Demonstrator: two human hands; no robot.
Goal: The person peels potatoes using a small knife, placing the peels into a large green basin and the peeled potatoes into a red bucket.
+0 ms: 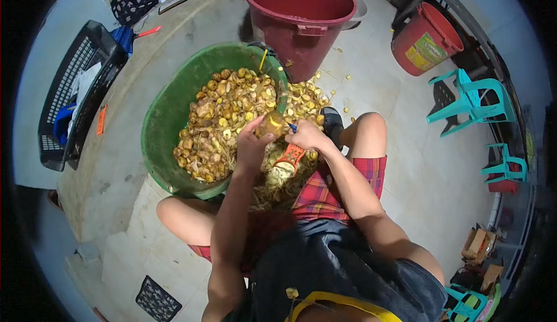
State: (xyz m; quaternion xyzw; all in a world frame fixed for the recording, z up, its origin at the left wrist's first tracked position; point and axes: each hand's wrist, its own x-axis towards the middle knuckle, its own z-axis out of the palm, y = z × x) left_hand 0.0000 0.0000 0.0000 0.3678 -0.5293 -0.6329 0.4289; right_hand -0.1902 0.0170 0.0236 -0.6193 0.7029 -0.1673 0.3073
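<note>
My left hand [250,142] grips a round brown-yellow fruit [271,124] with a bright yellow patch on its surface. Against the fruit's right side, my right hand [309,135] is closed around a small tool with a blue handle [292,127]; its blade is hidden. Just under that hand is an orange perforated piece [291,157], its kind unclear. To the left stands a big green tub [159,133] holding many brownish and yellow fruit pieces [226,110]. Pale shreds and peelings [275,191] lie heaped between my legs.
A large dark red bucket [301,49] stands beyond the tub, a smaller red bucket [415,52] at the far right. Turquoise chairs [476,104] line the right side. A black crate [78,90] sits on the left ledge. Yellow scraps [310,95] litter the floor by the large bucket.
</note>
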